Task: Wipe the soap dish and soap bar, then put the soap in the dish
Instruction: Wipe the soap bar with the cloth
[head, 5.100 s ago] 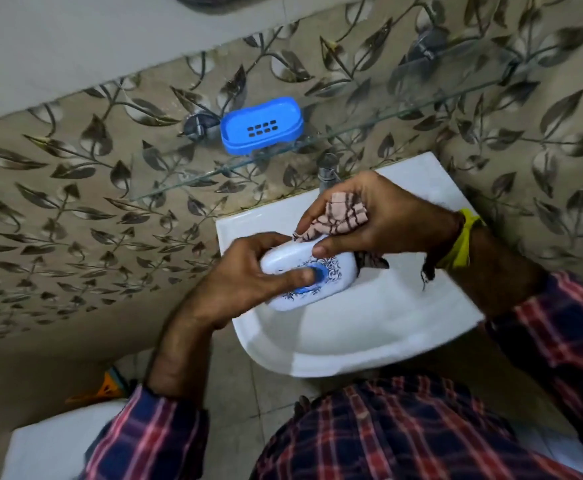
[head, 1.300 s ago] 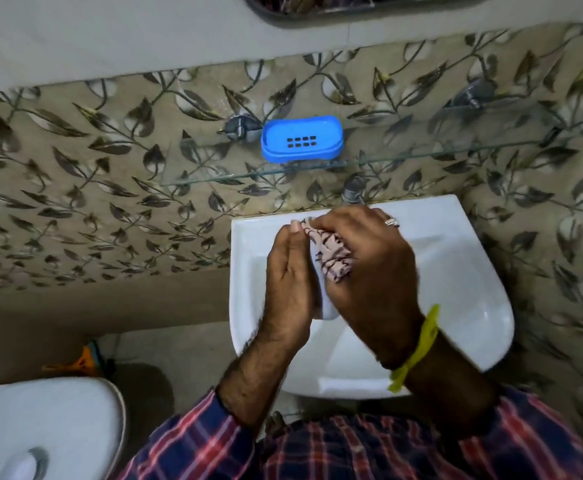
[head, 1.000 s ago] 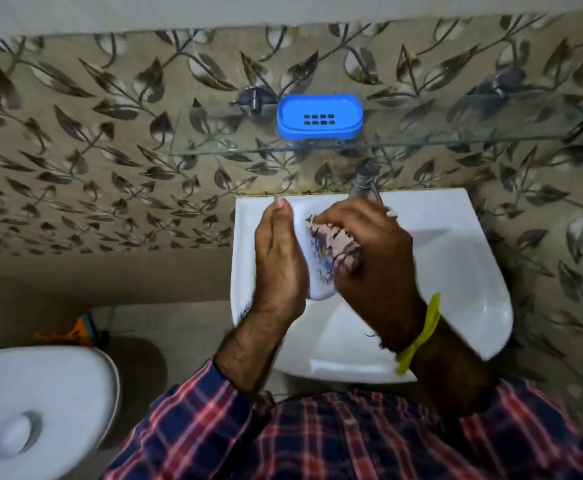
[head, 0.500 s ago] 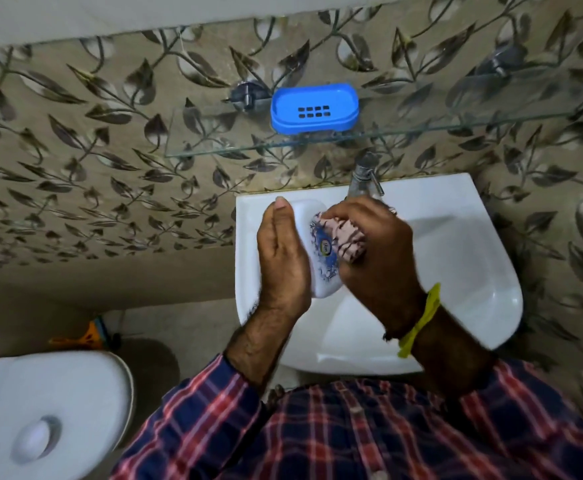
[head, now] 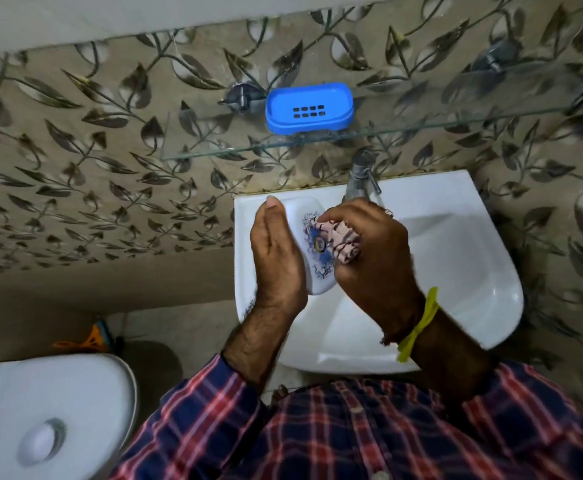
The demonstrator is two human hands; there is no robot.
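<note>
The blue soap dish (head: 309, 107) sits on the glass shelf (head: 421, 128) against the leaf-patterned wall, with nothing in it. Over the white basin (head: 456, 258), my left hand (head: 276, 258) cups the white soap bar (head: 304, 216) with blue print, holding it on edge. My right hand (head: 376, 258) grips a bunched checked cloth (head: 343, 242) and presses it against the printed face of the soap. The soap's back side is hidden by my left palm.
A metal tap (head: 359, 178) stands at the basin's back rim, just beyond my right hand. A white toilet lid (head: 51, 410) is at lower left, with an orange object (head: 92, 341) on the floor behind it.
The soap has turned from lying flat in my left hand to standing on edge. My right hand has kept rubbing the cloth over its printed face. The dish has stayed on the shelf.
</note>
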